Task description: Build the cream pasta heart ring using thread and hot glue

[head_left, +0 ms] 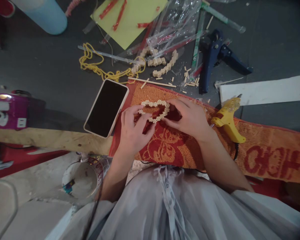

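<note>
Your two bare hands hold a small heart-shaped ring of pale, wood-like short sticks [161, 102] over an orange-and-red towel [165, 143] at the table's edge; whether it rests on the cloth is unclear. Your left hand [133, 128] pinches its left side, fingers bent; your right hand [190, 116] holds its right end, thumb and forefinger parted around it.

The outline looks nearly complete: the notch, right curve and lower edge seem joined. Your left fingers cover part, so you cannot confirm closure there. Beyond the towel, a curved strip of similar pale pieces [166, 65] and a shorter strip [157, 62] lie apart from the ring, near loose cut sticks [190, 80].

Below the table, left, a round whitish bucket [99, 168] holds a small teal object [68, 186]. A pale-blue bottle [50, 18] stands at upper left, its contents uncertain. Crumpled clear plastic wrapping [175, 30] lies at the top.
</note>
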The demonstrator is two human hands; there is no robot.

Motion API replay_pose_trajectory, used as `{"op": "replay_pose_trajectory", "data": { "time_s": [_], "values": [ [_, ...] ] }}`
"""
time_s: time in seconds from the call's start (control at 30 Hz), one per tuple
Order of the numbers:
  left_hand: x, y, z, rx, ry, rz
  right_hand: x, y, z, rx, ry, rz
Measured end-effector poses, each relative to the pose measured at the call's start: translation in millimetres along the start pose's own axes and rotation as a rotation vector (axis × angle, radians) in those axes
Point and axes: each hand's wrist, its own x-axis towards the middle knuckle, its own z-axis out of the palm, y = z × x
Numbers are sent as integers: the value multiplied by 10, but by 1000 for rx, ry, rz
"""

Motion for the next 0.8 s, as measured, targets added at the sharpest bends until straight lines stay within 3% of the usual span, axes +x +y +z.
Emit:
{"op": "replay_pose_trajectory", "data": {
  "time_s": [0.27, 0.5, 0.8],
  "values": [
    [7, 44, 11, 84, 39, -67, 9, -5, 7, 12, 14, 4],
    [21, 31, -3, 62, 14, -51, 0, -5, 28, -4, 27, 21],
    [55, 62, -2, -3, 91, 19, -17, 1, -37, 54, 105, -1]
  ]
}}
